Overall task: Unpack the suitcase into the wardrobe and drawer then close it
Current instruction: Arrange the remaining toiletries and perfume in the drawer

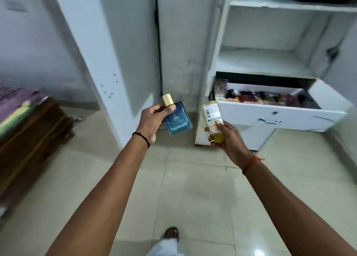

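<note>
Head view: left hand [149, 123] grip clamped on blue perfume bottle [178, 123], gold cap up. Right hand [227, 137] grip clamped on pale yellow bottle [212, 116], held cap-down, label showing. Both carried toward open drawer [280, 114] of wardrobe [270, 62], judged for stowing. Drawer already part-filled. Suitcase not visible.

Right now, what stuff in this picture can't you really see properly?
All in the head view:
- Things inside the open drawer: blurred and small, just dark and reddish shapes.
- Label on the yellow bottle in the right hand: print too small, a thumb covers part.
- Blue perfume bottle in the left hand: fingers hide part.
- Clothes on the top shelf: cut off by the upper edge.
- The suitcase: not in view.
</note>
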